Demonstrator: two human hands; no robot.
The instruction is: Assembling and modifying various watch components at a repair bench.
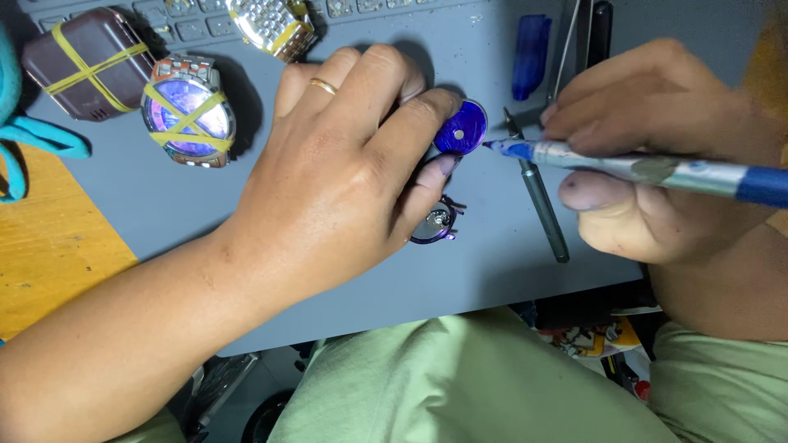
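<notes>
My left hand, with a gold ring on one finger, rests on the grey mat and pinches a small round purple watch part between thumb and forefinger. My right hand grips a blue and silver pen-like tool, whose blue tip touches the purple part's right edge. Just below my left thumb lies an open purple watch case with its movement showing.
A dark slim screwdriver lies on the mat under the pen tool. At the upper left sit a watch and a brown box, each bound with yellow rubber bands. A blue holder lies at the top.
</notes>
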